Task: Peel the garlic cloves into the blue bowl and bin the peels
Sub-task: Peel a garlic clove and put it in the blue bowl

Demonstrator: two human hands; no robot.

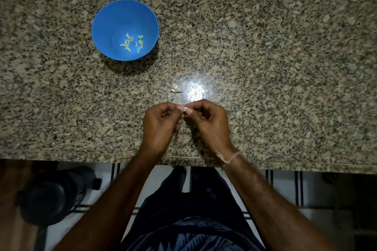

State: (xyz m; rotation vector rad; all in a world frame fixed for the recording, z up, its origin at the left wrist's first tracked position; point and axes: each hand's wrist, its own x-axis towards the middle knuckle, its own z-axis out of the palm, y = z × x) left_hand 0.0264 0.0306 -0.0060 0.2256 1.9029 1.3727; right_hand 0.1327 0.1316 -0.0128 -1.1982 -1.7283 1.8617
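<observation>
Black and round, one blurry thing stood on the floor at the far left, below the edge of the speckled stone counter; what it was could not be told. Next came one blue bowl, sitting upright on the counter, well apart from the hands, off to their left and further back. Inside it lay about ten small peeled cloves, bunched near the bottom, too close together to count for sure. One loose clove lay on the stone just past the hands, beside a bright spot of light. Two hands were there. The left hand had its fingers curled in and pinched one end of one tiny held clove with thumb and fingertip. The right hand, curled the same way, pinched the other end, so the held clove sat right between both hands, a little above the counter. One pale thread was tied round the right wrist.
</observation>
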